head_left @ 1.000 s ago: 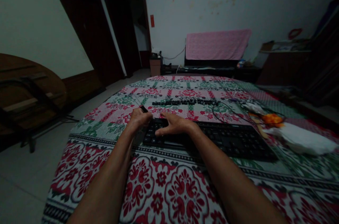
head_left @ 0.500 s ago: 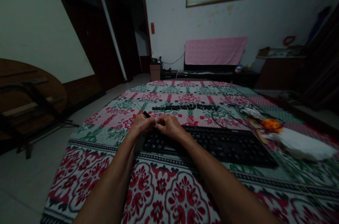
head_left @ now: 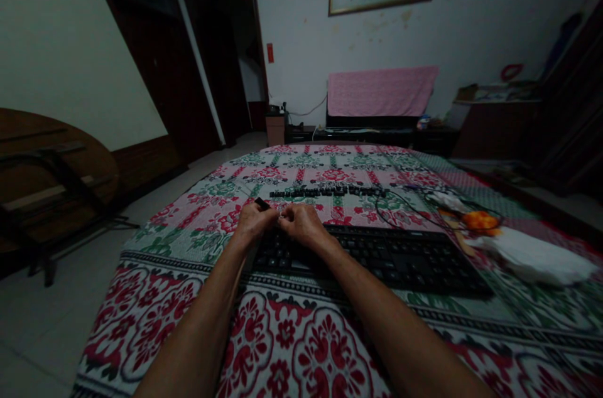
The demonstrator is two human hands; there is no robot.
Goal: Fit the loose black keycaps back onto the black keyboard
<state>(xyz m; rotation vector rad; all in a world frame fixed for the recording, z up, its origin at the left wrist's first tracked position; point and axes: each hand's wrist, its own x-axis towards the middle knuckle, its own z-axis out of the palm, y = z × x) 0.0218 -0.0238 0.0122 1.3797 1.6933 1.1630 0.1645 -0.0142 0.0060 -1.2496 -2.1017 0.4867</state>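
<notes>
A black keyboard [head_left: 405, 257] lies on the patterned tablecloth [head_left: 325, 360], and both hands are over its left end. My left hand [head_left: 254, 220] is closed, with a small black piece [head_left: 261, 203] sticking out above its fingers; the kind of piece is not clear. Close beside it, my right hand [head_left: 304, 223] is closed in a pinch. The fingertips of the two hands meet, and a tiny pale spot shows between them, too small to name. Beyond the hands, many small black keycaps [head_left: 325, 191] lie in a long row.
To the right are a black cable [head_left: 396, 209], an orange bundle [head_left: 480, 221] and a white cloth or bag [head_left: 541, 257]. A pink cloth [head_left: 381, 91] hangs by the far wall. A folded round table [head_left: 56, 166] leans at the left.
The hands stay together at the same spot, with only a slight shift of the fingers. The black piece in my left hand is tilted a little differently. The view has moved slightly.
</notes>
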